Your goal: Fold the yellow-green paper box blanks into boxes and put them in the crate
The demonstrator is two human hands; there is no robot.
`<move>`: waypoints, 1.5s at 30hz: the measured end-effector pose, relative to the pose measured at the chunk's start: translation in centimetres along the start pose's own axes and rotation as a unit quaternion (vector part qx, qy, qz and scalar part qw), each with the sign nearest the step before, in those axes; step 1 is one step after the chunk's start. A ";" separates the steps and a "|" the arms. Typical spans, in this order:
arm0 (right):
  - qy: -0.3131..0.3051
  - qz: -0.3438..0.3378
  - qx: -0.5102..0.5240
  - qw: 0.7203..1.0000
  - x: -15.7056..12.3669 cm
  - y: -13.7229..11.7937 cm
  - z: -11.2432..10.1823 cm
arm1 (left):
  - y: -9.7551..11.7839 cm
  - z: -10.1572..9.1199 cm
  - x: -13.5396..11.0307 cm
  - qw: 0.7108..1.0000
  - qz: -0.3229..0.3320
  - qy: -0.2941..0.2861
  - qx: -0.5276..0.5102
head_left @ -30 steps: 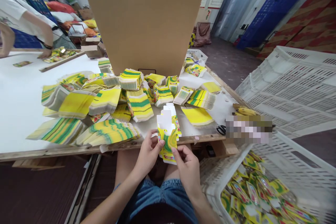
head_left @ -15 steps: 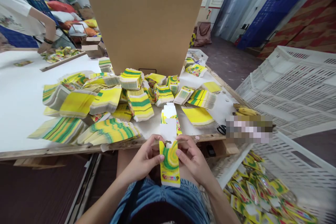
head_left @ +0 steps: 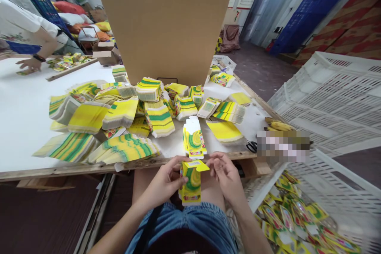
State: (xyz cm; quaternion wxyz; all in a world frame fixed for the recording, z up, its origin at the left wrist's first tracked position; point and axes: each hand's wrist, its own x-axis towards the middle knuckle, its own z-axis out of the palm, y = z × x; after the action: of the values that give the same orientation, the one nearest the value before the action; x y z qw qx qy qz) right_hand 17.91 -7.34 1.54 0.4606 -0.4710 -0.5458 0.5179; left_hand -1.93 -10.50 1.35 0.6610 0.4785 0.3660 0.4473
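Observation:
A small yellow-and-green carton stands upright above my lap, with my left hand closed around its left side. Its top flap is bent forward and its tip sticks out to the right. Beside that tip is my right hand, fingers curled in and thumb against them, with no object visible between them. Whether its fingertips touch the flap I cannot tell. Just beyond, on the table edge, lies a stack of flat cartons of the same print, white flaps pointing away.
Bundles of flat cartons cover the table before a tall cardboard sheet. To the right are scissors, bananas and a white crate holding filled packs. A co-worker's hand touches packs far left.
The carton's white top flap, upright before, is now folded over, showing its yellow side. My right hand has come off the carton's side. The co-worker's hand has moved left.

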 end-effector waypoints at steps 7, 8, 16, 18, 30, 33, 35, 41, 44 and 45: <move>-0.124 0.030 -0.096 0.987 -0.1 -1.1 0.8 | 0.6 1.1 -0.3 0.996 0.008 -0.012 0.087; -0.106 0.014 -0.132 0.985 -0.1 -0.9 1.0 | 0.7 1.1 -0.3 0.997 0.011 -0.018 0.070; -0.051 -0.057 -0.164 0.984 -0.5 1.0 1.4 | 0.2 0.9 0.3 0.999 -0.013 0.000 -0.032; -0.026 -0.057 -0.104 0.993 -0.7 1.1 1.3 | -0.1 1.9 0.5 1.000 -0.013 0.015 -0.019; 0.216 -0.083 -0.402 0.886 -2.0 0.0 -10.2 | -2.7 0.5 4.7 0.873 0.139 0.117 0.452; 0.144 0.021 -0.205 0.968 0.6 2.4 -6.4 | -3.5 -0.5 5.5 0.857 0.143 0.097 0.486; 0.137 0.023 -0.161 0.977 2.8 3.9 -3.1 | -3.7 -0.6 5.6 0.853 0.144 0.081 0.495; 0.169 0.015 -0.054 0.984 6.5 5.6 -0.2 | -3.1 -1.2 5.2 0.864 0.135 0.054 0.482; 0.189 0.020 0.018 0.982 5.8 5.1 -1.1 | -2.6 -1.3 5.4 0.898 0.131 0.102 0.408; 0.188 0.025 0.045 0.981 5.3 4.8 -1.1 | -2.4 -1.2 5.5 0.917 0.130 0.125 0.356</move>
State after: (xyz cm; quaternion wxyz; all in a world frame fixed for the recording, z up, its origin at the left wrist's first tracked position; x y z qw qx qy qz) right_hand 18.48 -1.86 -3.14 0.5629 -0.5520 -0.4134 0.4556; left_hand -0.57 -5.31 -1.61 0.3318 0.6658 0.5152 0.4258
